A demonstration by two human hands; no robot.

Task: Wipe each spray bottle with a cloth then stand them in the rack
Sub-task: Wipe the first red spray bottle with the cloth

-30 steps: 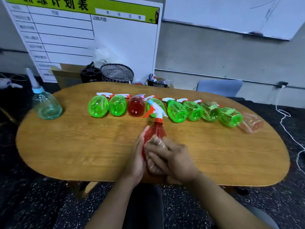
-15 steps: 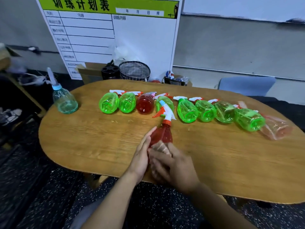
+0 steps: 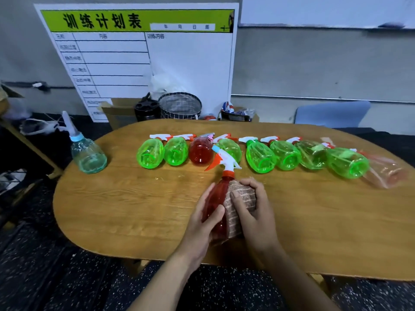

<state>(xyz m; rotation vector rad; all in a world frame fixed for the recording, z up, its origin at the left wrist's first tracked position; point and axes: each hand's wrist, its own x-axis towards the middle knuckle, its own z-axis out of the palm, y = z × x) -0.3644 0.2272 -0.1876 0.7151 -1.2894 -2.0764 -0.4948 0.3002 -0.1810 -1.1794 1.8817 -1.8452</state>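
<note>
Head view, over an oval wooden table (image 3: 125, 212) taken as the landmark. Behind its far edge, a white schedule board (image 3: 143, 61) with a green header, leaning on the wall. Along the table's far half, a row of spray bottles (image 3: 260, 154) lying on their sides, bases toward the camera: mostly green, one red, and a pale pinkish one at the right end, too blurred to describe further. At the table's far left, a clear blue-capped bottle (image 3: 88, 154) standing upright. Just behind the far edge, a round mesh basket (image 3: 180, 105). Near the table's front centre, a red spray bottle (image 3: 216, 198), trigger head pointing away. Left hand (image 3: 203, 223) wrapped round its lower body; right hand (image 3: 256, 212) pressing a folded brownish cloth (image 3: 240, 199) against its right side, fingers curled over the cloth.
</note>
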